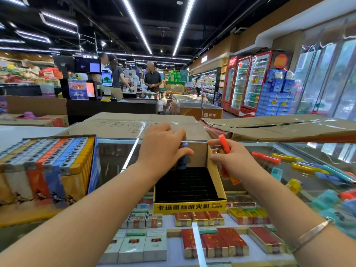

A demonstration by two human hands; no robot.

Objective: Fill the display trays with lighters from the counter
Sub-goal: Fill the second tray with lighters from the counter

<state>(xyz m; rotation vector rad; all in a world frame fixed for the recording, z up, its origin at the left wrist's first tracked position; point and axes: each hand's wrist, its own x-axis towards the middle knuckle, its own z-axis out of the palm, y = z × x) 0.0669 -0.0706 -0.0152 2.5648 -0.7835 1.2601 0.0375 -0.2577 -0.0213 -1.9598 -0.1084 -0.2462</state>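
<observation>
Left hand (163, 145) curled round blue lighter (182, 160), lowering it upright into far left corner of yellow display tray (189, 206); tray's black grid otherwise bare. Right hand (230, 160) grips several lighters, orange lighter (224, 144) sticking up, just beside tray's right wall. Loose lighters (308, 166) scattered on glass tabletop (250, 182) at right. Full tray (48, 160) of lighters stands at left. Silver bracelet (312, 233) on right wrist.

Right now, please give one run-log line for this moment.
left hand: lowering blue lighter into yellow cardboard tray | right hand: holding orange lighters | tray: nearly empty
</observation>
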